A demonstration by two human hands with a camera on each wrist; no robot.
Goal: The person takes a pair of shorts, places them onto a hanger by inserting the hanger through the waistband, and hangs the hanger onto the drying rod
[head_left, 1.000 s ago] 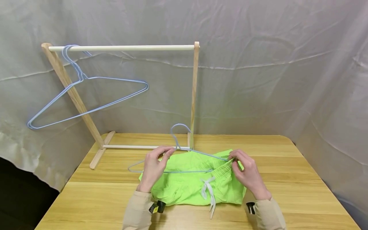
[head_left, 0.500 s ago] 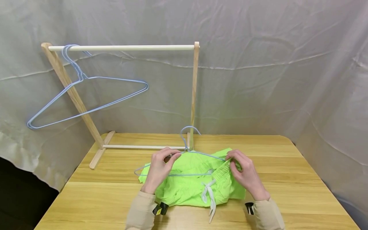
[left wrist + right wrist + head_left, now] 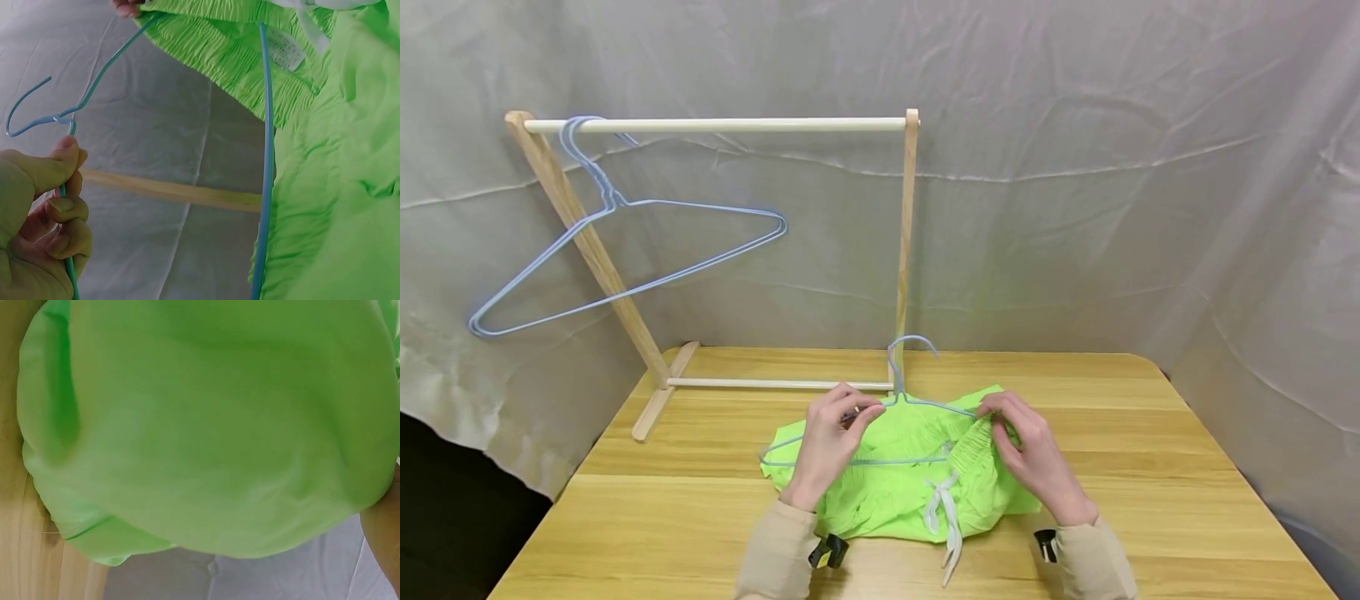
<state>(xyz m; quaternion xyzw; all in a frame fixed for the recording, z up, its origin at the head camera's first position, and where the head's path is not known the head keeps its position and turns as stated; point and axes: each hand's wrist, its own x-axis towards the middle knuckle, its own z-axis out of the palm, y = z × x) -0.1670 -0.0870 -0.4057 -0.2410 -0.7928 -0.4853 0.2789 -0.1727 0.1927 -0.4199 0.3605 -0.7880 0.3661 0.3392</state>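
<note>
Lime-green shorts with a gathered elastic waistband and white drawstring lie bunched on the table. A blue wire hanger reaches into the waist opening, its right end hidden in the cloth and its hook upright. My left hand grips the hanger's left shoulder just beside the neck; the left wrist view shows thumb and curled fingers round the wire. At the waistband's right side my right hand pinches the elastic edge, close to the hanger's right shoulder. Green cloth fills most of the right wrist view.
Behind and left stands a wooden rack with a white top rail. Several matching blue hangers hang from its left end. The wooden table has a rounded far corner, and grey cloth backs the scene.
My left hand has moved right with the hanger, whose right end sits deeper in the waistband. My right hand has shifted slightly left, and the shorts' right side has bunched up.
</note>
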